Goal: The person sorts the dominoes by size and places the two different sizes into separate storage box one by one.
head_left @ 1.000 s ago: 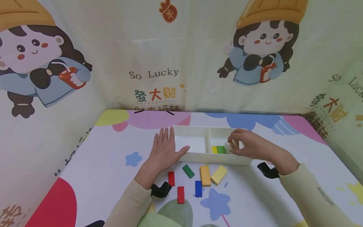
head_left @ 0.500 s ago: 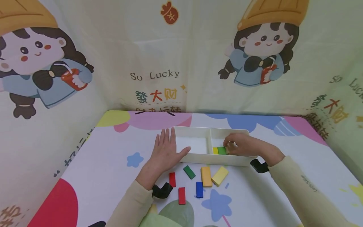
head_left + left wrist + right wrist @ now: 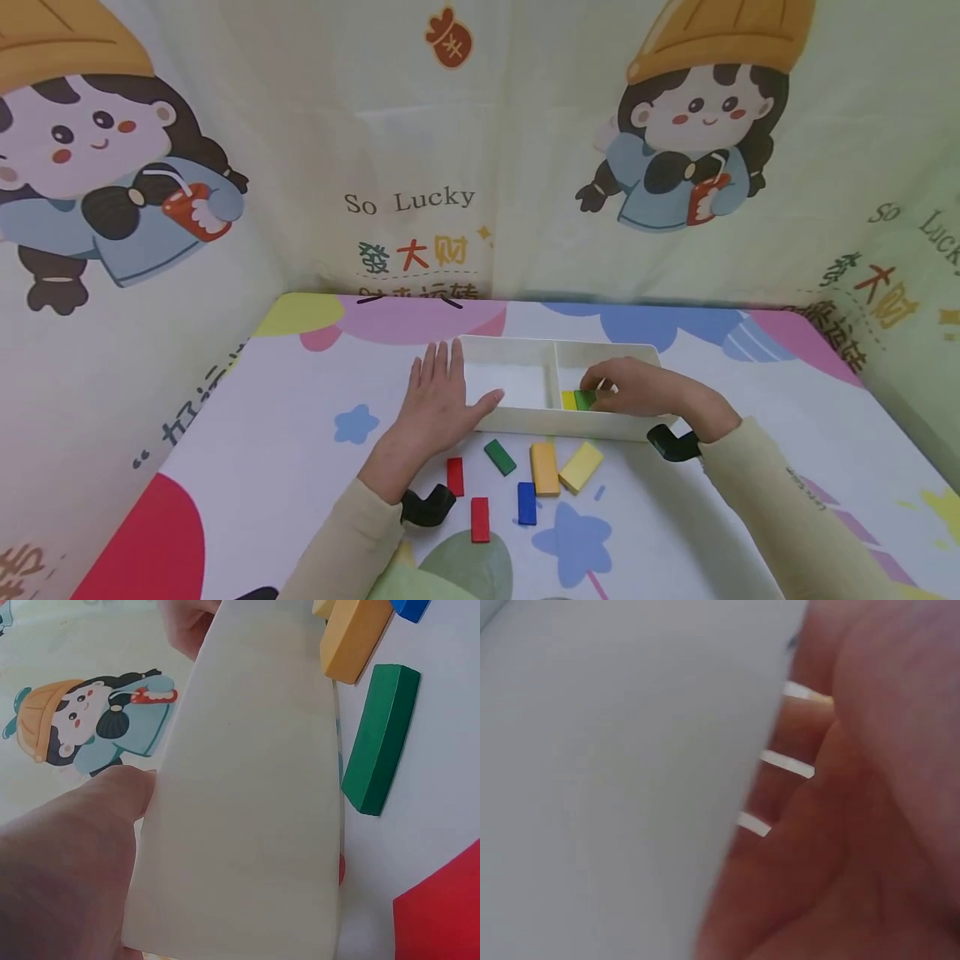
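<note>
A white box (image 3: 517, 419) with two compartments stands mid-table. My left hand (image 3: 435, 400) lies over its left end with fingers straight; in the left wrist view, the thumb (image 3: 75, 817) reaches the box rim. My right hand (image 3: 645, 387) is down in the right compartment, fingers curled, thumb and forefinger tips around a green block (image 3: 583, 400). A yellow block (image 3: 568, 401) sits directly left of that block. The right wrist view shows a pale box wall (image 3: 615, 780) beside the palm (image 3: 840, 847); the fingertips are hidden there.
In front of the box lie a dark green block (image 3: 500, 457), an orange block (image 3: 544, 468), a pale yellow block (image 3: 581, 467), a blue block (image 3: 527, 503) and two red blocks, one further back (image 3: 455, 477) and one nearer (image 3: 480, 519). A patterned curtain (image 3: 540, 250) hangs behind the table.
My right hand has lowered into the right compartment and moved left to the green block. The left hand stays in place over the box's left end.
</note>
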A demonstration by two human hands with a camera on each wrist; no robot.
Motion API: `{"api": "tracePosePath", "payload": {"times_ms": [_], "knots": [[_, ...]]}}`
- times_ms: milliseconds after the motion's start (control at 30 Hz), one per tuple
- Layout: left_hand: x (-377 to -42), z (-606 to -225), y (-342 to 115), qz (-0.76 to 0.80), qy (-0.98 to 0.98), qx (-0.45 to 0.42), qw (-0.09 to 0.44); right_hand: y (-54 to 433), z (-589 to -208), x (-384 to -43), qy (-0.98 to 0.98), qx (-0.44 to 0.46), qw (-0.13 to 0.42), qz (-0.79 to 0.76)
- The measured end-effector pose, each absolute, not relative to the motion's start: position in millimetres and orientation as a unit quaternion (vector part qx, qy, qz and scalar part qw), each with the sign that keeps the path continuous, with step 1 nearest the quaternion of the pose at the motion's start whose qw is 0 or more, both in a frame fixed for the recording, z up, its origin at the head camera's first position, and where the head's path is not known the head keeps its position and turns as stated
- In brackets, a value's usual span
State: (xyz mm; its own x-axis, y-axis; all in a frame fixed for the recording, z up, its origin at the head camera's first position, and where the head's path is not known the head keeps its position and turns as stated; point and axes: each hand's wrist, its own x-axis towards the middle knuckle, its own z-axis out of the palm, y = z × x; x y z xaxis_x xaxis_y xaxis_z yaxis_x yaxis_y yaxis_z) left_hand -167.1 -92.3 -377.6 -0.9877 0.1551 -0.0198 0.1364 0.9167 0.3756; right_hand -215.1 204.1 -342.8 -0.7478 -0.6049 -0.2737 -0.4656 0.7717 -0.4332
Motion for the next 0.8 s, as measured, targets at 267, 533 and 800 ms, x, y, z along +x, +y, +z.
{"api": "tracePosePath", "payload": {"times_ms": [267, 533, 800], "knots": [[-166.6, -377.5, -93.9, 0.188, 0.979, 0.074, 0.024, 199.8, -349.3, -210.1, 0.911, -0.308, 0.190, -0.195], [-166.7, -379.4, -93.5, 0.190, 0.979, 0.074, 0.026, 190.1, -355.8, -206.7, 0.918, -0.290, 0.171, -0.209], [-166.8, -380.5, -92.3, 0.189, 0.979, 0.074, 0.026, 194.2, -359.0, -202.3, 0.920, -0.275, 0.168, -0.223]]}}
